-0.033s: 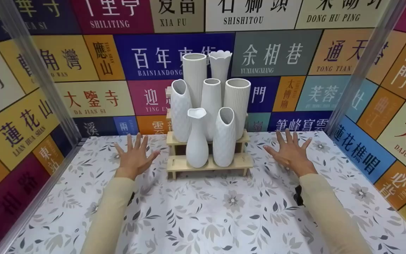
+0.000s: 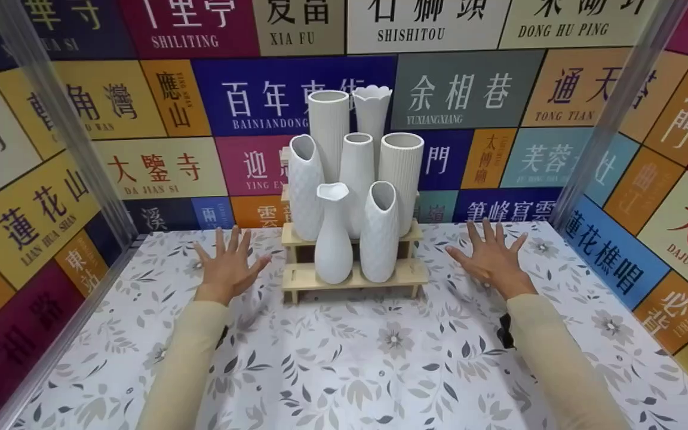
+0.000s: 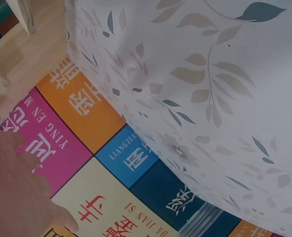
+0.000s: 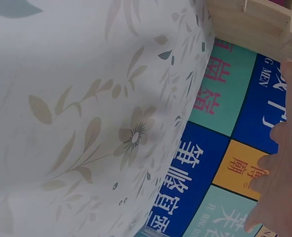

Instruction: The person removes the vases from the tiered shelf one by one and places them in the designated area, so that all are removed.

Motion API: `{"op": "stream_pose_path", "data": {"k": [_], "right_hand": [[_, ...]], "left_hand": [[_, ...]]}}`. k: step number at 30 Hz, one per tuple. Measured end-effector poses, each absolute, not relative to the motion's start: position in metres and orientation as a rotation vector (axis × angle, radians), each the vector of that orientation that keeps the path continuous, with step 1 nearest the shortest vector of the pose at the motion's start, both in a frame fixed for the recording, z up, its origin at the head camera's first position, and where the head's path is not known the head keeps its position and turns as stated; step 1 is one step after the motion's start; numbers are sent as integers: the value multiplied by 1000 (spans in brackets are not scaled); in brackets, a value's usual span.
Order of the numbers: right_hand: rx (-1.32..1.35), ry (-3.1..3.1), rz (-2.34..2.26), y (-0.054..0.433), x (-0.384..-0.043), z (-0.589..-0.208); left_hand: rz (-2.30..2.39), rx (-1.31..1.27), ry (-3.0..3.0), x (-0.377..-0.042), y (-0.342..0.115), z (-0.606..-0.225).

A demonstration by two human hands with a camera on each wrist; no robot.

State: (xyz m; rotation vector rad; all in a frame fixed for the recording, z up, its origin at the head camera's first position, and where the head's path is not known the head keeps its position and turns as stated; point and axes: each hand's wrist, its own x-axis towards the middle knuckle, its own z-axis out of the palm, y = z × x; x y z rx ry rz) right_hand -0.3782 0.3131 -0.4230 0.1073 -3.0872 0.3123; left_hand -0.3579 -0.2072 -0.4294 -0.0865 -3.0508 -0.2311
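Observation:
Both hands hold nothing, fingers spread over the floral tabletop on either side of a stepped wooden stand (image 2: 356, 276). The left hand (image 2: 229, 269) is left of the stand; the right hand (image 2: 495, 266) is to its right, both apart from it. On the lower step stand a white bottle-shaped vase (image 2: 333, 245) with a wavy rim and a textured slant-mouthed vase (image 2: 379, 239). Behind them rise another slant-mouthed vase (image 2: 305, 191), a slim smooth vase (image 2: 357, 179), a ribbed vase (image 2: 402, 179), a tall ribbed cylinder vase (image 2: 328, 128) and a scalloped-rim vase (image 2: 371, 116).
A white tablecloth (image 2: 356, 358) with grey leaves and flowers covers the table. Walls of coloured sign panels (image 2: 469, 89) enclose the back and both sides. Clear upright strips (image 2: 75, 119) mark the corners. Parts of the stand (image 4: 264, 24) show in both wrist views.

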Motion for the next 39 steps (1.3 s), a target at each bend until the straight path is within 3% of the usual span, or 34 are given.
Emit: {"op": "stream_pose_path", "data": {"k": [18, 39], "right_hand": [[131, -3102, 336, 311, -372, -422], [294, -2898, 809, 264, -345, -385]], "left_hand": [[-411, -125, -3053, -349, -202, -428], [-1200, -208, -2750, -324, -180, -395]]}}
